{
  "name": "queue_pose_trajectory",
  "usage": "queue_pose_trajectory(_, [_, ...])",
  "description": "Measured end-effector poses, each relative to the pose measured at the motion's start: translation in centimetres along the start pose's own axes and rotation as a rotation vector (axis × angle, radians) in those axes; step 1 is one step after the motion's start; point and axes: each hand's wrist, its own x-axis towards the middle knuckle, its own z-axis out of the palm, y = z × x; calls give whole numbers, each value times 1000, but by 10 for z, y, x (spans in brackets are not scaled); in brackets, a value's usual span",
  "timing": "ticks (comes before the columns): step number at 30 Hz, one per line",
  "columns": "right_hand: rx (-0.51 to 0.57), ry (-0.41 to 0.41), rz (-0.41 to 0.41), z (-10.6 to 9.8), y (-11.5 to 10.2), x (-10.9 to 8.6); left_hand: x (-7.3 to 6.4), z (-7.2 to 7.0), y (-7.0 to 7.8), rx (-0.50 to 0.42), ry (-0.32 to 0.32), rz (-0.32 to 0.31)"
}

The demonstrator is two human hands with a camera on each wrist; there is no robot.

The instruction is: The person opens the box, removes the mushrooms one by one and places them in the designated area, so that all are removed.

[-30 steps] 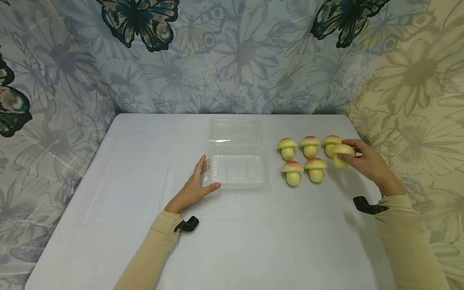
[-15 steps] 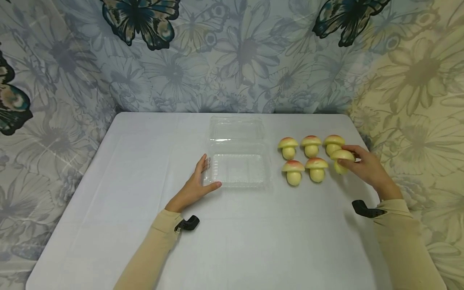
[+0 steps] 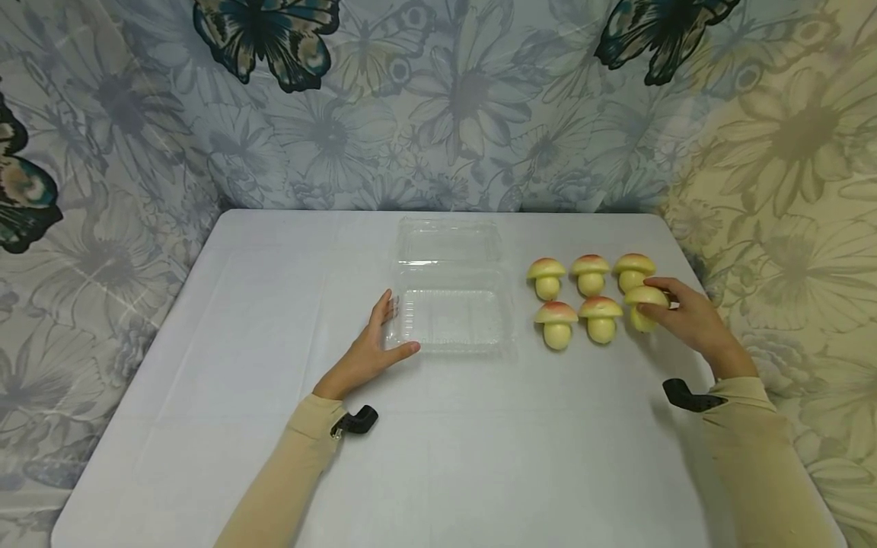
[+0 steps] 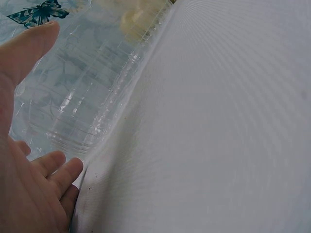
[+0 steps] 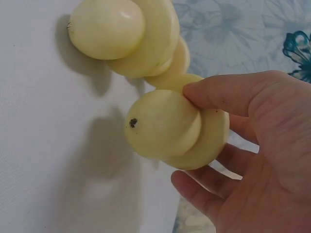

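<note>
With thumb and fingers, my right hand (image 3: 695, 323) holds a yellow mushroom (image 3: 644, 313) by its cap, at the right end of the nearer row. In the right wrist view, the held mushroom (image 5: 160, 124) turns its rounded stem end to the camera, marked with a small dark spot. My left hand (image 3: 366, 354) is spread at the left side of a clear plastic clamshell box (image 3: 452, 350), thumb at the near corner. The box's lid (image 3: 448, 242) lies folded back, away from me. In the left wrist view, the fingers (image 4: 65, 174) are extended beside the box's edge.
Several more yellow mushrooms with reddish caps stand in two rows right of the box, including a far-right mushroom (image 3: 633, 272) just behind the held one. All sit on a white-covered table (image 3: 479, 457), backed by a flowered cloth (image 3: 466, 114) with butterflies.
My right hand has brought the mushroom a little nearer and lower, off its overlap with the far-right mushroom and in line with the near row. The left hand has stayed at the box.
</note>
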Motion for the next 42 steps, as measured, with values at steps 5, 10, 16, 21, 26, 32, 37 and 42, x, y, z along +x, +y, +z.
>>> queue_pose_trajectory(5, [2, -12, 8, 3, 3, 0, 0, 0, 1, 5, 0, -1])
queue_pose_trajectory(10, [12, -23, 11, 4, 4, 0, 0, 0, 1, 4, -1, 4])
queue_pose_trajectory(16, [13, -15, 7, 6, 7, 0, 0, 0, 1, 6, 3, 8])
queue_pose_trajectory(21, [5, 0, 0, 9, 11, -1, 0, 0, 0, 1, 0, -2])
queue_pose_trajectory(26, [0, 10, -10, 12, 13, -1, 0, 0, 0, 6, 0, -2])
queue_pose_trajectory(32, [11, 17, -16, 13, 15, -1, 0, 1, 0, 10, -1, -4])
queue_pose_trajectory(37, [14, 11, -16, 13, 16, -2, 0, 1, -1, 12, -2, -4])
queue_pose_trajectory(42, [9, 1, -22, 11, 17, -1, 1, 0, -1, 7, -3, 3])
